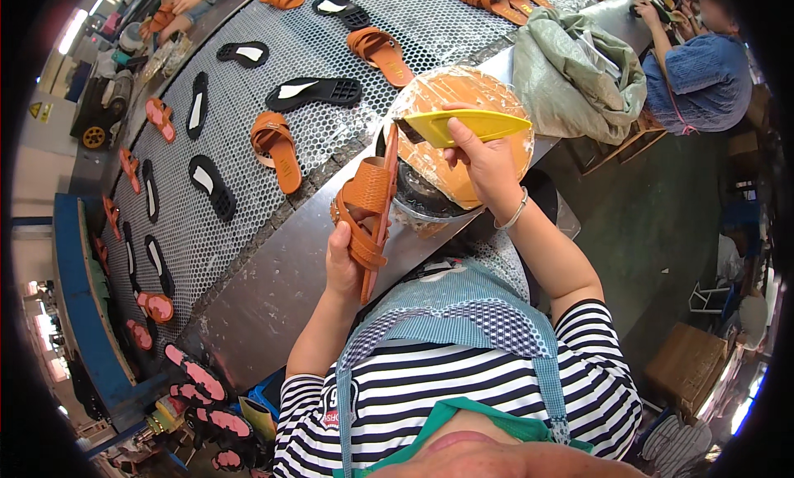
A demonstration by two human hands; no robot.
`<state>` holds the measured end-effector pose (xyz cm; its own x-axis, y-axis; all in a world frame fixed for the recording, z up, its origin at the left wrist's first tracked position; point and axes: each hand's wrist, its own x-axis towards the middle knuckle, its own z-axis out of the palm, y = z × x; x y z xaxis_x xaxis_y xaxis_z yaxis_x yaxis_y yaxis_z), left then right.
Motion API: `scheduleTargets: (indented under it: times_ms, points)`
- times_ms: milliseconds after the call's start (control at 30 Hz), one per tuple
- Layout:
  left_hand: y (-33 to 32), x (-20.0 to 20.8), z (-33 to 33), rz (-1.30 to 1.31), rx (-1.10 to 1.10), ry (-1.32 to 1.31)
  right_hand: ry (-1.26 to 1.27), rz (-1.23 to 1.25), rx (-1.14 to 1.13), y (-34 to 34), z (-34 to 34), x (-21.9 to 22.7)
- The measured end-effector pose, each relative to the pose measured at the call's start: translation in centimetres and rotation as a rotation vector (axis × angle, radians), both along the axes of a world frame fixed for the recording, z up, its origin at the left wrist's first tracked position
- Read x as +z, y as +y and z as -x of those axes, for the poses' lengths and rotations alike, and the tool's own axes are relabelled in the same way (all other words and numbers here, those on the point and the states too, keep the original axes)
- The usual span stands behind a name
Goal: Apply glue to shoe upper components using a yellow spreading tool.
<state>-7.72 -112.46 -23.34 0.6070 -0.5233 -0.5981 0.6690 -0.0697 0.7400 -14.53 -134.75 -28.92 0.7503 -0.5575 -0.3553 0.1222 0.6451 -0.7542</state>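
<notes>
My left hand [341, 261] grips an orange sandal [374, 187] by its crossed straps. The sandal is held on edge, with its thin sole turned to the right. In my right hand [490, 168] is a brush [432, 127] with a flat yellow handle, thumb on top. Its dark bristles are at the toe end of the sandal's sole; whether they touch it I cannot tell. Below the brush stands a round tub [488, 89] with an orange top smeared with a whitish coating. A dark opening shows on the tub's near left side.
A perforated metal conveyor [318, 44] carries orange sandals [277, 151] and black soles [314, 93] with white middles. A metal ledge [273, 288] runs along it. A greenish sack [571, 73] stands beyond the tub. Co-workers [703, 77] sit at the far right and far left.
</notes>
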Motion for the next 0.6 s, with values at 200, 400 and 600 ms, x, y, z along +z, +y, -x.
scheduleTargets:
  times_ms: [200,400,600]
  points:
    - [-0.4,0.2,-0.3,-0.089,0.062,0.076,-0.089,0.034,0.195,0.3,1.2,0.6]
    - [4.4,0.1,-4.8,0.433,0.04,0.493,0.101,0.232,0.3,-1.3,2.6,0.3]
    - [8.7,0.3,-6.4,0.134,0.026,0.188,0.032,0.953,0.609,-0.4,3.2,-0.9]
